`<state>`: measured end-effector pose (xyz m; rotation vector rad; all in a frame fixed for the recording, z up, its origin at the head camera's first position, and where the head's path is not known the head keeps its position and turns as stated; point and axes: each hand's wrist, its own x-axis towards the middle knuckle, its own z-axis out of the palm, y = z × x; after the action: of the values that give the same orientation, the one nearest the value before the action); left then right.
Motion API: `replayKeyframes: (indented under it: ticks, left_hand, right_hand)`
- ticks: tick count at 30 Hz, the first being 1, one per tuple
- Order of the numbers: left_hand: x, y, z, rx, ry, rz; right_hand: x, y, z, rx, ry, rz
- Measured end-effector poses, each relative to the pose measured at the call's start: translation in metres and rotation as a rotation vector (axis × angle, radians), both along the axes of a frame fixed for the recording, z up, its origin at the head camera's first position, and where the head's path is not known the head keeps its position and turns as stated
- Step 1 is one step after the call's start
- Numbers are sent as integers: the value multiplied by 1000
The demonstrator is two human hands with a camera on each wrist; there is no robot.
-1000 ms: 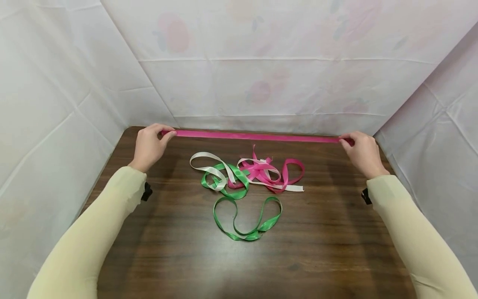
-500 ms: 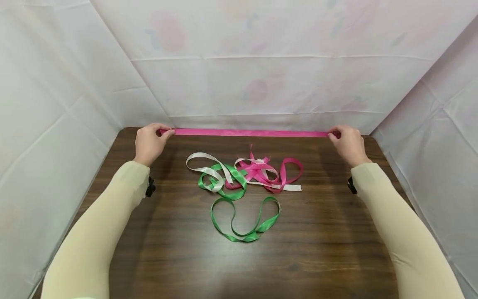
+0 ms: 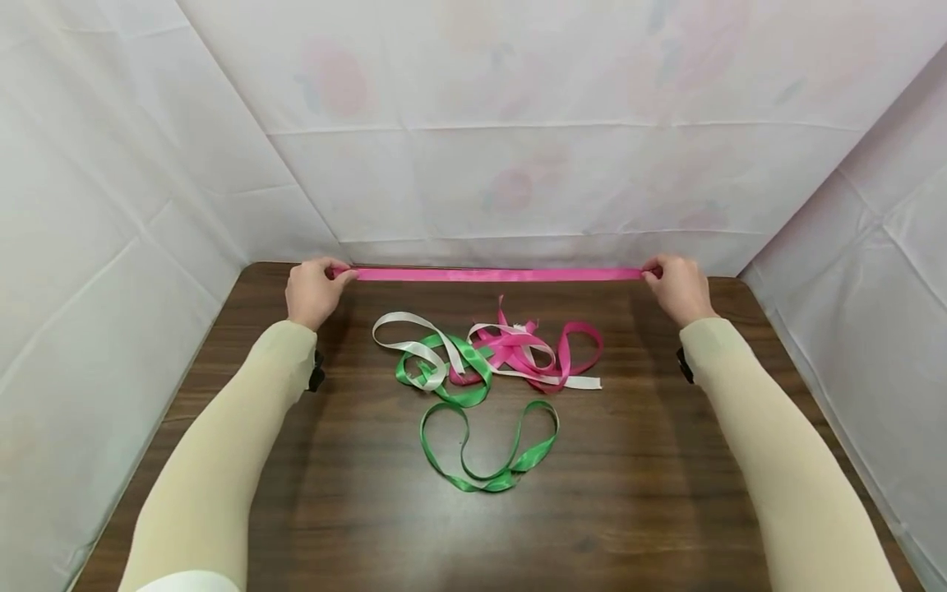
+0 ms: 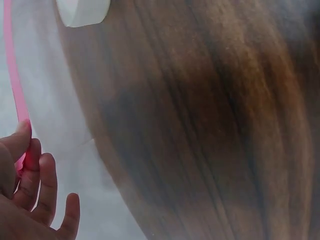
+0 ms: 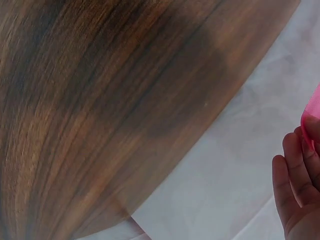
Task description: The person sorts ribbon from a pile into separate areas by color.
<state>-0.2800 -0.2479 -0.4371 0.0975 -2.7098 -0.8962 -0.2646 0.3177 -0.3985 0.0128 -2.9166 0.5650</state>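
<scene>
A pink ribbon [image 3: 496, 275] is stretched straight and level between my two hands near the table's back edge. My left hand [image 3: 314, 289] pinches its left end between thumb and fingertips. In the left wrist view the ribbon [image 4: 16, 80] passes into the thumb's grip, the other fingers loosely bent. At the opposite end, my right hand [image 3: 679, 286] pinches the ribbon, and a bit of pink [image 5: 313, 107] shows by the thumb in the right wrist view. Nearer to me lie a tangle of pink [image 3: 510, 349], white [image 3: 403, 316] and green ribbons [image 3: 481, 370].
A separate green ribbon [image 3: 488, 483] lies in loops in front of the tangle. The dark wooden table [image 3: 459, 543] is bordered by white cloth [image 3: 444, 181] at the back and both sides. A pale rounded shape [image 4: 85, 11] tops the left wrist view.
My hands have come closer together, the right one moving left the most. The held pink ribbon spans a shorter distance and stays straight. The ribbons on the table have not moved.
</scene>
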Motion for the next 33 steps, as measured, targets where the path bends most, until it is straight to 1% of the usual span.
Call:
replayKeyframes:
  ticks: [7, 11, 14, 17, 21, 25, 28, 33]
  left_hand:
    - [-4, 1, -8, -9, -44, 2]
    - [-9, 1, -12, -16, -71, -14]
    - [-9, 2, -13, -25, -93, -19]
    - [-10, 2, -14, -31, -96, -5]
    - [-12, 3, -16, -35, -95, 20]
    - [-12, 3, -18, -36, -112, 46]
    - [-11, 4, -20, -39, -129, 63]
    - [-10, 4, -25, -73, -151, 61]
  right_hand:
    - [-6, 1, -11, 19, -20, -7]
    - [-6, 2, -13, 27, -34, -19]
    - [-7, 3, -16, 32, -55, -27]
    - [-8, 3, -19, 35, -78, -29]
    - [-10, 3, -23, 42, -79, -31]
    - [-15, -1, -29, 46, -71, -31]
    - [-18, -4, -35, 49, -81, -30]
    - [-20, -7, -42, 66, -112, -37]
